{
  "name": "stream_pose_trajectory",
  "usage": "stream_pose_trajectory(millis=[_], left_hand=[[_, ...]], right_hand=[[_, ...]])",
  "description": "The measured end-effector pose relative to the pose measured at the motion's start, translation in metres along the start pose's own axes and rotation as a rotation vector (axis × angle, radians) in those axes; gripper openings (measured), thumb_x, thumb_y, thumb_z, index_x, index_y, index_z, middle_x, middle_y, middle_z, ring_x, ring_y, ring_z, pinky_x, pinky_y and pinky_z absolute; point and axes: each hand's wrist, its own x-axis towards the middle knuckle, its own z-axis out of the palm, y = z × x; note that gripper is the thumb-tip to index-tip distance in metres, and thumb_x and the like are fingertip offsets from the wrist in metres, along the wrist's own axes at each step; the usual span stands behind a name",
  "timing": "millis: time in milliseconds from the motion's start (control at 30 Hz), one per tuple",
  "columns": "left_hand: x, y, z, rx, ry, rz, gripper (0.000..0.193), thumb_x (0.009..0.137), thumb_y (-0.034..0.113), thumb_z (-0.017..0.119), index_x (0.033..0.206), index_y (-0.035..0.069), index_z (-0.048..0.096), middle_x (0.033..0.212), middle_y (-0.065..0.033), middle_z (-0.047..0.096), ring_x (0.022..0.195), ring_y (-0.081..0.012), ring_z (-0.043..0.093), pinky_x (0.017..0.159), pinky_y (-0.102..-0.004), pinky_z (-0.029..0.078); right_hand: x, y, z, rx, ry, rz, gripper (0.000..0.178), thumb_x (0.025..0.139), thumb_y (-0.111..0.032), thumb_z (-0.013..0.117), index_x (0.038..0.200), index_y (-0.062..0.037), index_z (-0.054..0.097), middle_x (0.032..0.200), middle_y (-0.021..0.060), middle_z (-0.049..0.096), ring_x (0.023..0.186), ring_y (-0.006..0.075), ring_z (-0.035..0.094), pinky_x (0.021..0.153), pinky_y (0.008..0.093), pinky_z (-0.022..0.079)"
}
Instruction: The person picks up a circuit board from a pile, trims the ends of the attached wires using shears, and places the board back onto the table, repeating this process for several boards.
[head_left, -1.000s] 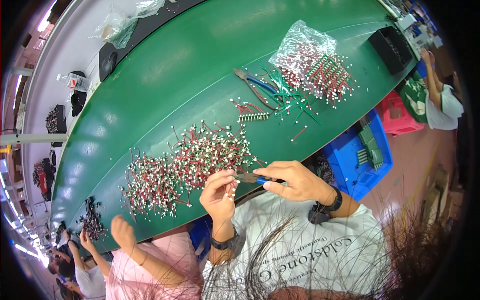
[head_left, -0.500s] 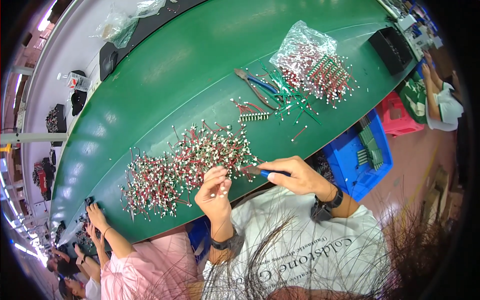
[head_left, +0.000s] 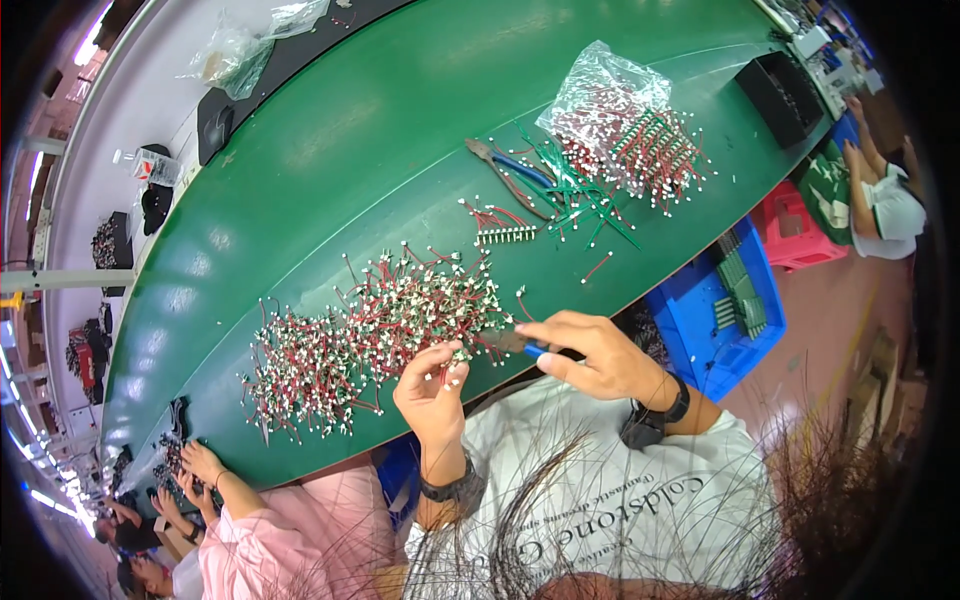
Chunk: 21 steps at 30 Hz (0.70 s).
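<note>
Your left hand (head_left: pixel 430 395) has thumb and index finger pinched on a small wired connector (head_left: pixel 447 373), white ends and a bit of red wire poking out. Other fingers curled in behind, exact contact too small to read. That piece sits just off the near edge of the main heap, palm side toward you. Your right hand (head_left: pixel 605 355) is closed around blue-handled pliers (head_left: pixel 534 350), index finger stretched along the top, thumb below. Nose points left, toward the pinched connector; it's blurred, so can't tell if the jaws are apart or touching anything. Black bands on both wrists.

Just past your fingers: connector heap (head_left: pixel 420 305), red wires and white ends, running into a second heap (head_left: pixel 300 370) on the left. One wired piece (head_left: pixel 522 303) lies just beyond the pliers nose. Further out on the green table (head_left: pixel 350 120): connector row (head_left: pixel 507 235) with red leads, second pliers (head_left: pixel 482 150) lying open-handled beside green strips (head_left: pixel 585 205), then a clear plastic bag (head_left: pixel 590 85) with more wired connectors. Black box (head_left: pixel 780 95) near the far right end. Blue tray (head_left: pixel 705 368) below the table edge, right of your right hand; co-worker in pink (head_left: pixel 300 520) at your left
</note>
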Motion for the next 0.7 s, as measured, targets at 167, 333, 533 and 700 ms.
stream_pose_trajectory(millis=[167, 333, 533, 700], left_hand=[[0.0005, 0.0087, 0.0089, 0.073, -0.034, 0.031, 0.019, 0.079, -0.008, 0.071, 0.096, 0.000, 0.067, 0.110, -0.0157, 0.064, 0.097, -0.0204, 0.061, 0.081, -0.0291, 0.051], [0.0042, 0.0039, 0.0063, 0.309, -0.026, 0.247, 0.017, 0.079, -0.004, 0.074, 0.093, 0.002, 0.068, 0.106, -0.0136, 0.063, 0.096, -0.0197, 0.060, 0.074, -0.0271, 0.052], [0.0074, 0.0041, 0.0035, 0.486, -0.036, 0.413, 0.016, 0.076, 0.001, 0.077, 0.089, 0.004, 0.068, 0.098, -0.0084, 0.061, 0.093, -0.0186, 0.056, 0.072, -0.0272, 0.049], [0.0077, 0.0099, 0.0124, 0.541, 0.015, 0.453, 0.014, 0.072, 0.002, 0.079, 0.081, 0.007, 0.069, 0.089, -0.0047, 0.064, 0.088, -0.0224, 0.053, 0.078, -0.0333, 0.043]], right_hand=[[0.0019, -0.0029, 0.0021, 0.079, -0.146, 0.011, 0.038, 0.089, -0.014, 0.061, 0.124, 0.0008, 0.060, 0.090, 0.0160, 0.062, 0.079, 0.0274, 0.060, 0.073, 0.0358, 0.048], [0.0018, -0.0039, 0.0003, 0.079, -0.151, -0.004, 0.038, 0.089, -0.015, 0.062, 0.123, 0.0010, 0.060, 0.089, 0.0162, 0.062, 0.079, 0.0286, 0.060, 0.074, 0.0364, 0.048], [0.0017, -0.0042, 0.0000, 0.066, -0.156, -0.020, 0.039, 0.088, -0.014, 0.063, 0.123, 0.0015, 0.060, 0.091, 0.0169, 0.063, 0.080, 0.0297, 0.060, 0.074, 0.0368, 0.048], [0.0015, -0.0048, -0.0003, 0.051, -0.161, -0.022, 0.039, 0.088, -0.015, 0.063, 0.124, 0.0015, 0.060, 0.093, 0.0173, 0.063, 0.082, 0.0303, 0.061, 0.075, 0.0370, 0.048]])
